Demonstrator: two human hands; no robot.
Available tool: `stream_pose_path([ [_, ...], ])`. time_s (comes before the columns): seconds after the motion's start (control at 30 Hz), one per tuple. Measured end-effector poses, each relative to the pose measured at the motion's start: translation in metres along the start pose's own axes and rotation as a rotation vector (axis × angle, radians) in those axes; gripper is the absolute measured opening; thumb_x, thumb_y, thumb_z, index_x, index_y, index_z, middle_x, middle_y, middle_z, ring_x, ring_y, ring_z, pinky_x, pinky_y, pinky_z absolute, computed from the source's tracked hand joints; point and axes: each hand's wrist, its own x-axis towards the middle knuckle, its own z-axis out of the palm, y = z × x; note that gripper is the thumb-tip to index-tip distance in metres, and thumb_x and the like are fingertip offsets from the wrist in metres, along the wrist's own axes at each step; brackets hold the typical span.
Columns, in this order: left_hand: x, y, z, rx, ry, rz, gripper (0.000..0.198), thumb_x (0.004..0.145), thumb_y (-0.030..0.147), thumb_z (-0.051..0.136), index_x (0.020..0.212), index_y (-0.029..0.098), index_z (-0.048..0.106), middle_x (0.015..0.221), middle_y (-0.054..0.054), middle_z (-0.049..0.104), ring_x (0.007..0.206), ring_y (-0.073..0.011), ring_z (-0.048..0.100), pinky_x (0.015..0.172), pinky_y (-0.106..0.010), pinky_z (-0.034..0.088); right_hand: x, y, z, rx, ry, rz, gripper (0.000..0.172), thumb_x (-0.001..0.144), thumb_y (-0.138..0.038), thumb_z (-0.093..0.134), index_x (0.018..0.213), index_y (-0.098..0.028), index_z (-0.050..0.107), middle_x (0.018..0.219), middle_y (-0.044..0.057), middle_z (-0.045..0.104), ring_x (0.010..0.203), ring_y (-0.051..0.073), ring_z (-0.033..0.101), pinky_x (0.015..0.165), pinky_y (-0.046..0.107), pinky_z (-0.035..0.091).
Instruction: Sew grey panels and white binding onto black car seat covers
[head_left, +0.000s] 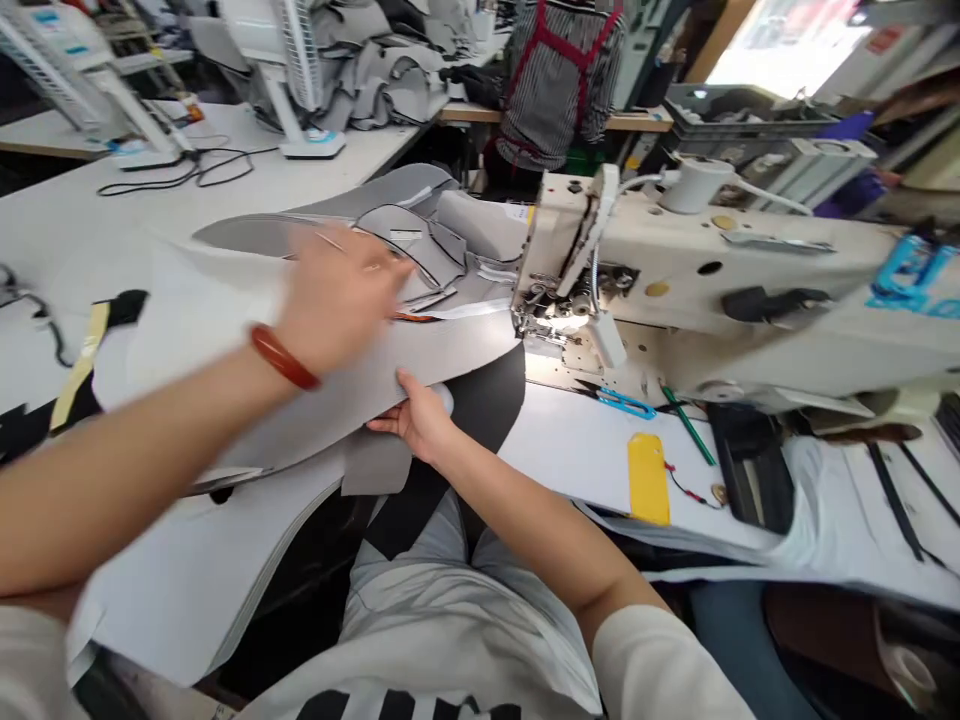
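Observation:
A large light-grey fabric panel [315, 410] lies across the table, its right end reaching the needle area of a white sewing machine [559, 310]. My right hand [420, 420] holds the panel's near edge, thumb on top and fingers underneath. Black material [487, 400] and a small grey flap [375, 470] hang below that edge. My left hand [345, 300], with a red bracelet [283, 357] on its wrist, is over the panel and smeared by motion; its fingers are unclear. Behind it lie sewn grey pieces [420, 245] with black edging.
Blue thread snips [626, 403], a green pen [688, 425] and a yellow tag [649, 478] lie right of the panel. White fans [277, 60] stand on the table behind, near heaped grey pieces [390, 75]. Another person [559, 80] in a striped top is beyond the machine.

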Motion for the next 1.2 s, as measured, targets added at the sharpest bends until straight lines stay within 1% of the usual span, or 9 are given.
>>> stream_pose_path([
  [0.1, 0.029, 0.059, 0.075, 0.132, -0.434, 0.202, 0.074, 0.086, 0.055, 0.059, 0.150, 0.024, 0.040, 0.138, -0.016, 0.051, 0.125, -0.0403, 0.045, 0.098, -0.055, 0.042, -0.016, -0.001, -0.012, -0.315, -0.061, -0.147, 0.036, 0.102, -0.028, 0.024, 0.113, -0.015, 0.055, 0.085, 0.006, 0.069, 0.068, 0.015, 0.067, 0.063, 0.034, 0.063],
  [0.17, 0.033, 0.074, 0.112, 0.232, -0.487, 0.201, 0.066, 0.090, 0.035, 0.057, 0.152, 0.028, 0.036, 0.139, -0.017, 0.049, 0.124, -0.0394, 0.047, 0.094, -0.053, 0.045, -0.033, -0.006, -0.037, -0.765, -0.082, -0.320, 0.039, 0.099, -0.019, 0.024, 0.116, -0.014, 0.058, 0.092, 0.009, 0.072, 0.082, 0.018, 0.070, 0.074, 0.038, 0.062],
  [0.23, 0.031, 0.073, 0.130, 0.296, -0.408, 0.195, 0.060, 0.094, 0.018, 0.042, 0.152, 0.029, 0.035, 0.137, -0.017, 0.050, 0.122, -0.0380, 0.049, 0.090, -0.051, 0.047, -0.053, -0.013, -0.070, -1.141, -0.074, -0.479, 0.034, 0.094, -0.015, 0.038, 0.116, -0.014, 0.064, 0.108, 0.012, 0.073, 0.109, 0.022, 0.066, 0.095, 0.046, 0.055],
  [0.37, 0.023, 0.072, 0.128, 0.168, -0.406, 0.282, 0.057, 0.092, 0.008, 0.038, 0.148, 0.022, 0.042, 0.124, -0.013, 0.060, 0.104, -0.0258, 0.061, 0.087, -0.037, 0.049, -0.071, -0.016, -0.117, -1.709, -0.078, -0.742, 0.039, 0.091, -0.025, 0.058, 0.128, -0.014, 0.063, 0.145, 0.016, 0.053, 0.142, 0.032, 0.037, 0.117, 0.059, 0.027],
  [0.47, 0.021, 0.090, 0.125, 0.050, -0.471, 0.325, 0.051, 0.091, 0.009, 0.042, 0.140, 0.020, 0.050, 0.119, -0.009, 0.063, 0.099, -0.0214, 0.064, 0.085, -0.031, 0.049, -0.059, -0.002, -0.117, -1.995, -0.112, -0.837, 0.036, 0.097, -0.031, 0.049, 0.116, -0.008, 0.068, 0.124, 0.020, 0.067, 0.126, 0.032, 0.053, 0.111, 0.055, 0.035],
  [0.57, 0.023, 0.107, 0.131, 0.064, -0.532, 0.351, 0.048, 0.092, 0.011, 0.041, 0.138, 0.018, 0.050, 0.114, -0.009, 0.064, 0.094, -0.0240, 0.067, 0.077, -0.034, 0.050, -0.042, 0.012, -0.103, -2.003, -0.181, -0.814, 0.031, 0.096, -0.023, 0.045, 0.096, -0.009, 0.073, 0.097, 0.016, 0.074, 0.105, 0.028, 0.064, 0.099, 0.046, 0.045],
  [0.77, 0.030, 0.112, 0.134, 0.073, -0.540, 0.367, 0.043, 0.092, 0.011, 0.038, 0.131, 0.019, 0.056, 0.104, -0.007, 0.063, 0.086, -0.0236, 0.066, 0.070, -0.034, 0.049, -0.032, 0.008, -0.098, -1.936, -0.237, -0.806, 0.025, 0.090, -0.014, 0.049, 0.088, -0.012, 0.074, 0.091, 0.012, 0.075, 0.099, 0.026, 0.065, 0.090, 0.042, 0.047],
  [0.97, 0.036, 0.116, 0.132, 0.086, -0.575, 0.305, 0.048, 0.090, 0.009, 0.038, 0.134, 0.021, 0.056, 0.113, -0.009, 0.059, 0.077, -0.0205, 0.063, 0.070, -0.035, 0.047, -0.030, 0.001, -0.099, -1.932, -0.293, -0.690, 0.026, 0.088, -0.011, 0.050, 0.088, -0.014, 0.076, 0.089, 0.010, 0.076, 0.102, 0.026, 0.064, 0.092, 0.042, 0.047],
  [1.2, 0.053, 0.119, 0.142, 0.105, -0.554, 0.295, 0.045, 0.092, 0.013, 0.037, 0.131, 0.020, 0.058, 0.108, -0.009, 0.060, 0.083, -0.0219, 0.062, 0.071, -0.034, 0.046, -0.011, -0.009, -0.100, -1.947, -0.224, -0.612, 0.025, 0.089, -0.013, 0.050, 0.083, -0.016, 0.074, 0.095, 0.009, 0.075, 0.108, 0.027, 0.061, 0.096, 0.042, 0.046],
])
